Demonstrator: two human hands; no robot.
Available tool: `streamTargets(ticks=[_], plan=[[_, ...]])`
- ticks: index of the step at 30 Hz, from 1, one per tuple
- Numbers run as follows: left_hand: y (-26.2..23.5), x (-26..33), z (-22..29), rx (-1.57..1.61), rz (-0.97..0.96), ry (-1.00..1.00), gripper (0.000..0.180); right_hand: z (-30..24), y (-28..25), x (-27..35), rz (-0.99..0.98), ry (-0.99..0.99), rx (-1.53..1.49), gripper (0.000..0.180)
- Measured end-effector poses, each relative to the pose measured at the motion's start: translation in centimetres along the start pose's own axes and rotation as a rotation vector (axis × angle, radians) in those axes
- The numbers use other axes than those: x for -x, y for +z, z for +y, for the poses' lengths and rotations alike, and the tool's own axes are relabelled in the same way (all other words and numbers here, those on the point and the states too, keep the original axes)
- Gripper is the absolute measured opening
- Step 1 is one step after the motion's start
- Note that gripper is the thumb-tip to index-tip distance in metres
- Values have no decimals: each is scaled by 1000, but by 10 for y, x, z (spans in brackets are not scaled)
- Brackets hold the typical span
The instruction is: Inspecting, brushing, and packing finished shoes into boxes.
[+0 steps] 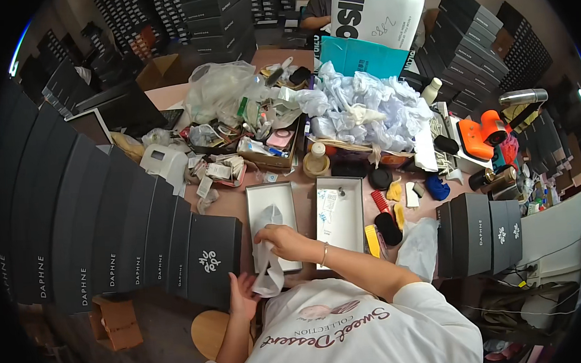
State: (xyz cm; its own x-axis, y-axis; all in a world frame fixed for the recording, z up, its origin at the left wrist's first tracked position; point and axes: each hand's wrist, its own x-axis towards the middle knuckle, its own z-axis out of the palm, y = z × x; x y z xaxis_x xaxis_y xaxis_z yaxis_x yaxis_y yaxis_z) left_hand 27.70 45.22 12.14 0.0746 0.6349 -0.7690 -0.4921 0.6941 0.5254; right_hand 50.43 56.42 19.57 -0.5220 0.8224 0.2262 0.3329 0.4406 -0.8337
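Note:
My right hand [286, 241], with a bracelet at the wrist, is closed on a thin, crumpled white sheet [269, 272], paper or plastic, I cannot tell which. The sheet hangs over the left one of two open shoebox halves [271, 194], its lower end past the near edge. My left hand [242, 296] is beside that lower end, palm turned up, fingers apart, holding nothing. Right of it lies the second shoebox half [349, 218], with a printed white slip [329, 209] and a small dark piece inside.
Dark shoeboxes stand in a row at left [209, 261] and at right [471, 234]. Behind are a heap of crumpled white tissue [365, 105], a jar [316, 162] and a cluttered carton [282, 157]. Brushes [389, 229] lie at right, near an orange device [479, 137]. Someone's arm shows far back.

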Motion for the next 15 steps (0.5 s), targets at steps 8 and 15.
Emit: streamTargets(ticks=[8, 15], plan=[[3, -71, -52, 85, -201, 185, 55, -67, -3, 48, -424, 100, -404, 15], [110, -11, 42, 28, -379, 296, 66, -4, -40, 141, -6, 794, -673, 24]])
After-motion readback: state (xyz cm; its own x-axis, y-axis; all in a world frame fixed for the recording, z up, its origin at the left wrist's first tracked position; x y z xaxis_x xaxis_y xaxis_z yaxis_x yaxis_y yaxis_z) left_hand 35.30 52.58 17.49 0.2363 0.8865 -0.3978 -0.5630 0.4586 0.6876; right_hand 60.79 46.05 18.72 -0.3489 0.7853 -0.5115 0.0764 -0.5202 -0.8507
